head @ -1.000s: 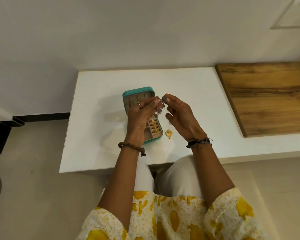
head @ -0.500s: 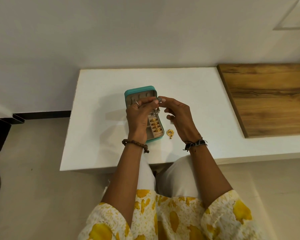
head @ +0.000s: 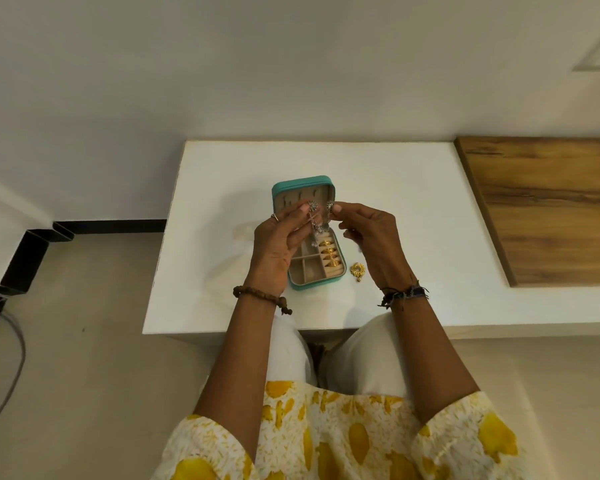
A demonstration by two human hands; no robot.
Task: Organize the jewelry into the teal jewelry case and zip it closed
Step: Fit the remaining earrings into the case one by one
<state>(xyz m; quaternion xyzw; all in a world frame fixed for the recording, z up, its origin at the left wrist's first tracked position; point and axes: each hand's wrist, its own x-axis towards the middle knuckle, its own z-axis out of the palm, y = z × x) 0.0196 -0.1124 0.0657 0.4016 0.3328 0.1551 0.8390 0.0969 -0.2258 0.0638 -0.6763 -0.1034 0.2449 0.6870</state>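
The teal jewelry case [head: 302,183] lies open on the white table [head: 222,202], lid raised at the far side. Several gold rings [head: 329,253] sit in its right-hand slots; the other compartments look empty. My left hand [head: 278,247] pinches one silver dangling earring [head: 313,206] above the case. Beside it, my right hand [head: 371,237] pinches a second silver earring [head: 329,206]. Both earrings hang down over the case and partly hide its middle. A gold pendant [head: 357,270] lies on the table just right of the case.
A wooden board [head: 548,209] covers the right part of the table. The wall rises directly behind the table. A black metal frame [head: 25,258] and a grey cable [head: 11,358] are on the floor to the left. My knees sit under the table's near edge.
The silver pieces, held together between both hands before, are now drawn slightly apart, one in each hand. The case and the gold pendant have not moved.
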